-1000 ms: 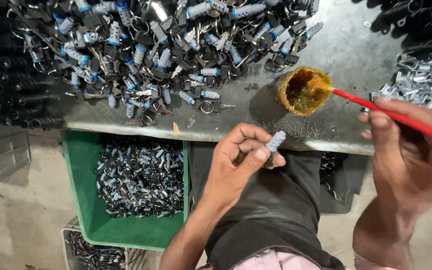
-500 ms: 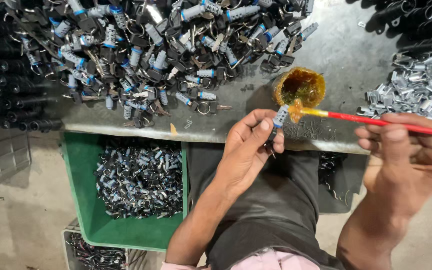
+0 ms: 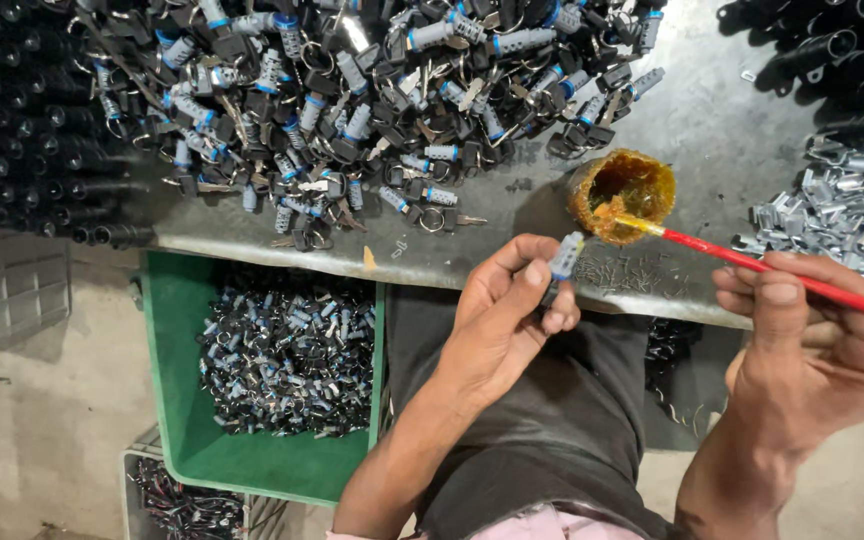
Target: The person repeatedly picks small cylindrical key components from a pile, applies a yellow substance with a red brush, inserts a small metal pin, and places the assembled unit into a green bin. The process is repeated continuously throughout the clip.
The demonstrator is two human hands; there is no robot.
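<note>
- Nearest us, our left hand [image 3: 507, 320] is closed in a pinch on a small lock cylinder [image 3: 564, 256], silver with a blue band, held upright just off the near edge of the counter [image 3: 712, 130].
- Our right hand [image 3: 812, 340] is closed around a red-handled brush [image 3: 752, 265]; its bristle tip rests in the grease pot [image 3: 622, 195], an amber-coated cup on the counter just beyond the cylinder.
- We judge the step in hand to be loading the brush with grease; the brush and cylinder are near but apart.
- The next move, in our judgement, calls for bringing the loaded tip onto the cylinder's top end while the pinch keeps it steady.
- Below the counter edge, a green bin [image 3: 167, 400] holds many similar cylinders.
- Farther off, a heap of cylinders and keys [image 3: 352, 100] covers the counter; bright metal clips [image 3: 842, 215] lie to the right.
</note>
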